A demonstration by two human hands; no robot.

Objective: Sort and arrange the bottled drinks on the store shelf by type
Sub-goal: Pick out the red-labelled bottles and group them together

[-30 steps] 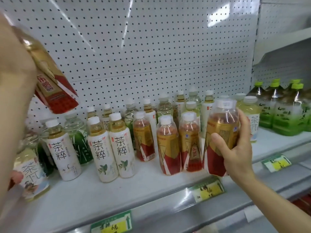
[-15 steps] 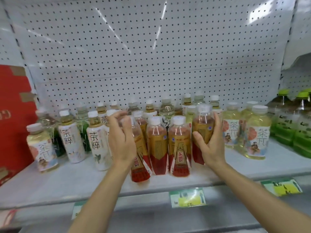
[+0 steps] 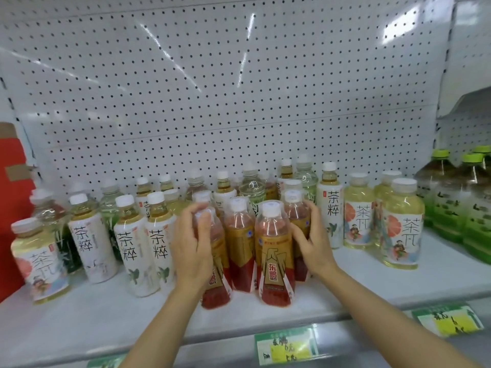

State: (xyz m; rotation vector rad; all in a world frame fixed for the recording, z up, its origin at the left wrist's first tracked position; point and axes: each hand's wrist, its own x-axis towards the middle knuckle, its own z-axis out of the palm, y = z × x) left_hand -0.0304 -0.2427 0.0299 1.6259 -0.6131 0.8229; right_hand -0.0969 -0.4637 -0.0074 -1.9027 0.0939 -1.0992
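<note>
Head view, looking down on a white store shelf [image 3: 87,317] backed by pegboard, bottled drinks standing in loose rows. At centre, a cluster of four red-and-gold bottles, packed side by side and touching. Left hand [image 3: 191,249] wrapped around the leftmost red-and-gold bottle [image 3: 216,282], fingers curled over its shoulder and neck, base seemingly on the shelf, bottle leaning slightly. Right hand [image 3: 312,241] cupped against the rightmost red-and-gold bottle [image 3: 296,216], fingers curled round its side. Between the two hands, the front red-and-gold bottle [image 3: 275,258] and one more just behind it. To the left, white-label tea bottles [image 3: 134,245]; to the right, another white-label one, then pale yellow bottles [image 3: 402,227]; at far right, green-capped large bottles [image 3: 451,197]. Step in hand, by the look of it: gathering the red-and-gold kind into one tight block. Next move likely calls for squaring the leaning bottle upright and pressing the group together without toppling neighbours, then collecting the white-label bottles split on either side.
</note>
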